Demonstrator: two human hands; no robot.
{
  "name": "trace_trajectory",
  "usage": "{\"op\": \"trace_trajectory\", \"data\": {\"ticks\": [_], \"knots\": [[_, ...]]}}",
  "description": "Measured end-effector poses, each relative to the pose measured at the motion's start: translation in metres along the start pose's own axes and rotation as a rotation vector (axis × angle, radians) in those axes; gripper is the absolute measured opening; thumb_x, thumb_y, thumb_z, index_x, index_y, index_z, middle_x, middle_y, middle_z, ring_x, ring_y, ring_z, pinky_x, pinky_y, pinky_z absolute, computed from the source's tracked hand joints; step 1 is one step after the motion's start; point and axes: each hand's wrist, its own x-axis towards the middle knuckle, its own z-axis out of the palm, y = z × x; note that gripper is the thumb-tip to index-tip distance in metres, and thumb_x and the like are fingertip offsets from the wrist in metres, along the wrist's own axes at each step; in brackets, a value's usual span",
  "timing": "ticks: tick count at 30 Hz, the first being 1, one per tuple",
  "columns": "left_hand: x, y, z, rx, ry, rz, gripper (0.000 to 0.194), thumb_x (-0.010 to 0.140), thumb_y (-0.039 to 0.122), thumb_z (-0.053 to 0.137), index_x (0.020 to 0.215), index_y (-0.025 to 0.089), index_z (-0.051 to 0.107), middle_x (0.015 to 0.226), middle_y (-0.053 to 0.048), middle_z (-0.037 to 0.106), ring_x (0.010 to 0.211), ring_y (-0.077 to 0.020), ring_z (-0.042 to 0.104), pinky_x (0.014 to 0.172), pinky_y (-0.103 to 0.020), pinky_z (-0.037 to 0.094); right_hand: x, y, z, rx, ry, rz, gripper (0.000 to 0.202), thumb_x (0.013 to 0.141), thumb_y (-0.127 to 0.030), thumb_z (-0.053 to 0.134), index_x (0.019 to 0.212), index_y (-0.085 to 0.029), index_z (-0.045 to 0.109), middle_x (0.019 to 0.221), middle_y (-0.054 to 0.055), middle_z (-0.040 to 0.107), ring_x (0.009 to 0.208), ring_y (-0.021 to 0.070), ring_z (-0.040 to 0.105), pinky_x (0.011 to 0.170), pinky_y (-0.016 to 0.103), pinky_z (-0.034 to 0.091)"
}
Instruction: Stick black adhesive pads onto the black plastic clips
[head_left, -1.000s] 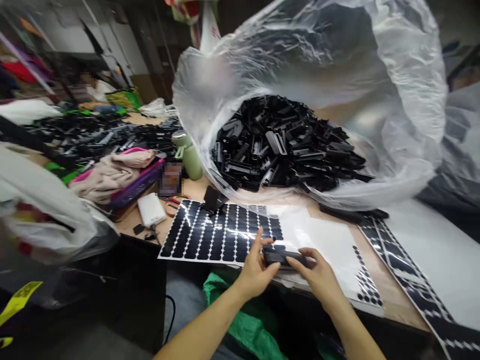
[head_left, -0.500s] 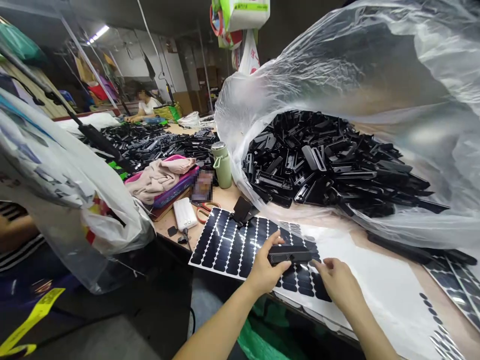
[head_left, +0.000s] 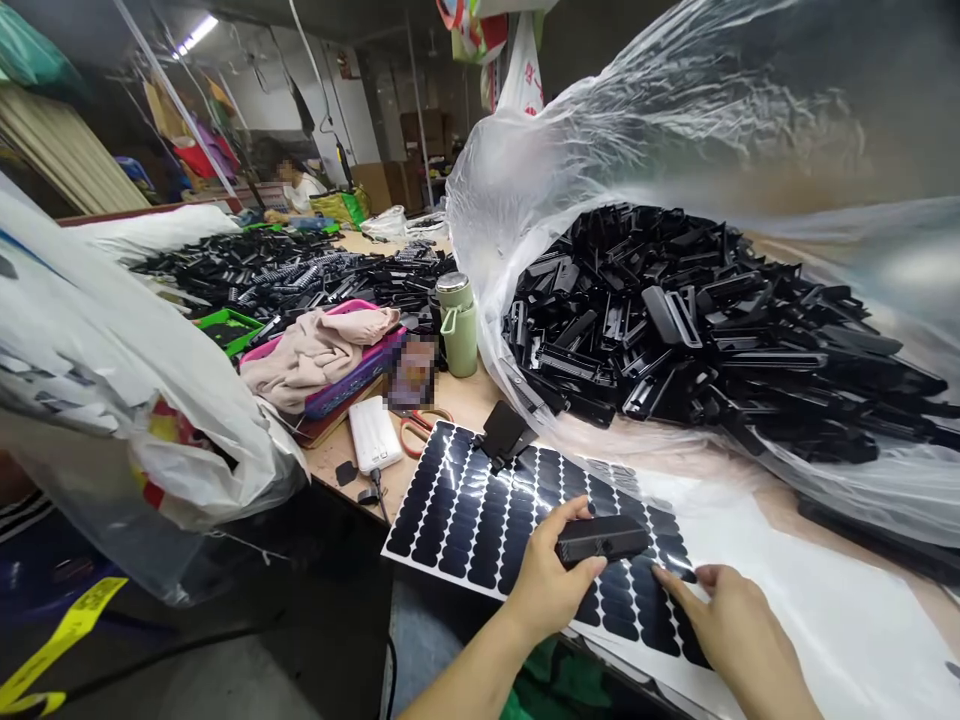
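Note:
My left hand [head_left: 549, 585] is closed around a long black plastic part [head_left: 604, 540], thumb at the near side and fingers at the far side. Under it lies a white sheet of black oblong stickers [head_left: 465, 510] in rows. My right hand [head_left: 742, 625] is at the right end of this sheet, its index fingertip stretched out onto the stickers and apart from the other fingers. I see nothing in it, though its underside is hidden. A black bracket-like piece [head_left: 505, 432] stands at the sheet's far edge.
A big clear plastic bag [head_left: 495, 210] lies open, with a heap of black plastic parts [head_left: 675, 320] inside. Nearby are a green flask [head_left: 457, 335], red-handled scissors [head_left: 420, 430], a white power bank [head_left: 374, 435] and a cloth [head_left: 315, 355] in a basket. Another person [head_left: 300, 190] sits far back.
The whole view has shifted slightly. My left hand still grips the black part, now turned a little. My right index finger has stretched out onto the sticker sheet.

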Motion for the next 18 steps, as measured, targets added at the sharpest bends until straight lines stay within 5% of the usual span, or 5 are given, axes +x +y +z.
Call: {"op": "trace_trajectory", "data": {"ticks": [11,18], "knots": [[0.0028,0.0038,0.0013,0.051,-0.012,-0.021,0.055,0.065,0.010,0.061,0.118,0.025,0.052,0.112,-0.004,0.056,0.101,-0.0193,0.052,0.093,-0.032,0.038,-0.0006,0.0017,-0.0073,0.065,-0.043,0.072,0.043,0.067,-0.057,0.048,0.082,-0.017,0.052,0.093,0.017,0.060,0.086,0.0315,0.058,0.069,0.039,0.045],[0.0035,0.0092,0.0029,0.104,-0.039,-0.059,0.054,0.065,0.013,0.063,0.117,0.026,0.054,0.113,-0.003,0.057,0.100,-0.0188,0.054,0.092,-0.031,0.039,-0.0047,-0.0010,-0.0086,0.116,-0.025,0.049,0.047,0.074,-0.054,0.039,0.095,-0.014,0.049,0.101,0.017,0.057,0.094,0.0299,0.055,0.075,0.038,0.043]]}}
